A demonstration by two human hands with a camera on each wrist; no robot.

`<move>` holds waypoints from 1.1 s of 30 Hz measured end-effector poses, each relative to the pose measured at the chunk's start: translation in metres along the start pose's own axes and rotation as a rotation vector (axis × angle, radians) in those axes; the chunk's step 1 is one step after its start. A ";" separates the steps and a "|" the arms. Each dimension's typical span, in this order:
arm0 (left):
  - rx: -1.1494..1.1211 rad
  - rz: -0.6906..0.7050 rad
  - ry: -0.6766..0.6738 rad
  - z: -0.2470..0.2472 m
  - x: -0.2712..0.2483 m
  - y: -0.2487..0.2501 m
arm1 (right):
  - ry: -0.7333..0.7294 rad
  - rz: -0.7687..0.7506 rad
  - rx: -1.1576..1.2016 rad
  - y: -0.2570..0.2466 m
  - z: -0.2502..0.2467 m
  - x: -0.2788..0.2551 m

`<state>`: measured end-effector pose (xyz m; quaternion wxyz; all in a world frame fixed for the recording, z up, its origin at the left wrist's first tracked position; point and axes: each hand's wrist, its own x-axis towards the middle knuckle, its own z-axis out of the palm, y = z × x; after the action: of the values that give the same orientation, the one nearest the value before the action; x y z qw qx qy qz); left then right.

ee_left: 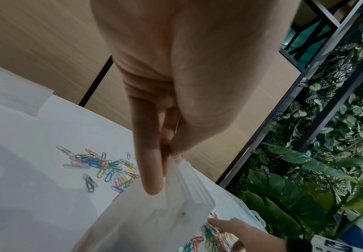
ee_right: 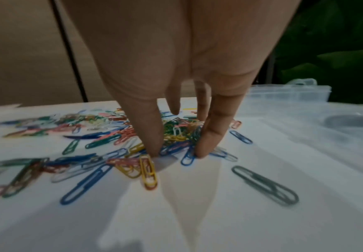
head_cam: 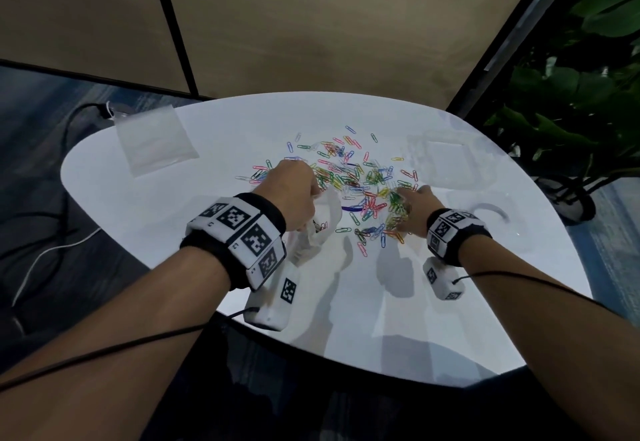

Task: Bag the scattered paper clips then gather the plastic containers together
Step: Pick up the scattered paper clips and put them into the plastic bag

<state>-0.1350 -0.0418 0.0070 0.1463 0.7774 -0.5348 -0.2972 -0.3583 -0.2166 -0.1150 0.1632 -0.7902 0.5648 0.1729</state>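
Coloured paper clips (head_cam: 349, 180) lie scattered across the middle of the white table (head_cam: 207, 218). My left hand (head_cam: 298, 191) pinches the rim of a clear plastic bag (head_cam: 318, 229) and holds it just above the table, left of the clips. In the left wrist view, the hand (ee_left: 167, 162) pinches the bag (ee_left: 154, 221) at its top edge. My right hand (head_cam: 412, 208) rests on the clips; its thumb and straight fingers (ee_right: 208, 139) stand on the table around a heap of clips (ee_right: 176, 133). Clear plastic containers (head_cam: 446, 160) sit at the right.
A stack of clear bags (head_cam: 152, 142) lies at the table's far left corner. Another clear container (head_cam: 491, 218) sits near the right edge, close to my right wrist. Cables run over the floor at the left, and a potted plant (head_cam: 571, 128) stands beyond the right edge.
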 end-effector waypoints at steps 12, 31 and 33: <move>0.029 0.000 -0.018 -0.003 0.001 -0.003 | 0.283 0.077 0.188 -0.005 -0.006 0.004; -0.037 -0.010 0.026 0.000 -0.002 0.004 | -0.229 -0.276 1.283 -0.098 -0.057 -0.099; -0.043 -0.006 0.023 0.001 -0.002 0.005 | -0.172 -0.292 1.137 -0.106 -0.048 -0.100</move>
<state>-0.1402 -0.0415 0.0099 0.1682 0.7790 -0.5241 -0.3003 -0.2835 -0.1222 -0.0196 0.6282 -0.6316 0.4389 -0.1177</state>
